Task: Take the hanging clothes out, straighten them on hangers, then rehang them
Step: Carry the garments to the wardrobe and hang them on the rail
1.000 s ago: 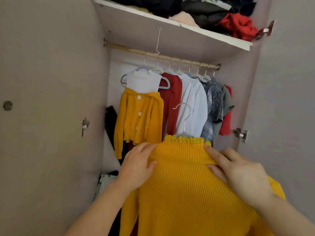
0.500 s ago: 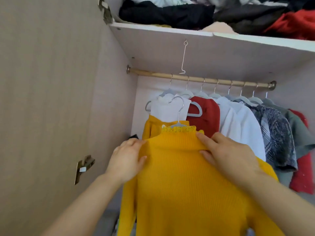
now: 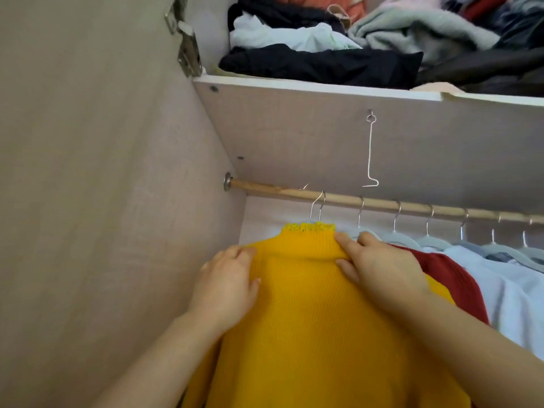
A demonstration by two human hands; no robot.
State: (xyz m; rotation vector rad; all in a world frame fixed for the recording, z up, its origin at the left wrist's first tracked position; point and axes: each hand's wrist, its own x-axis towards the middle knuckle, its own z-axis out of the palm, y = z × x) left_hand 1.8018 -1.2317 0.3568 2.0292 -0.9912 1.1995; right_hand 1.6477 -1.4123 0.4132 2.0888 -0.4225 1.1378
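We see the yellow sweater [image 3: 318,319] held up at the wooden rail [image 3: 294,192], hook [image 3: 319,206] at the rail. Left hand [image 3: 228,285] grips its left shoulder; right hand [image 3: 382,269] pinches the collar's right side.

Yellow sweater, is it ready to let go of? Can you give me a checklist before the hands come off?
1. Hanger hook over the wooden rod: ok, it looks looped on.
2. Left hand on the yellow sweater shoulder: ok.
3. Right hand on the other shoulder: ok.
4. Collar centred under the hook: ok.
5. Room beside the red garment: not ok, they touch.
6. Lower hem hanging straight: cannot tell, out of view.
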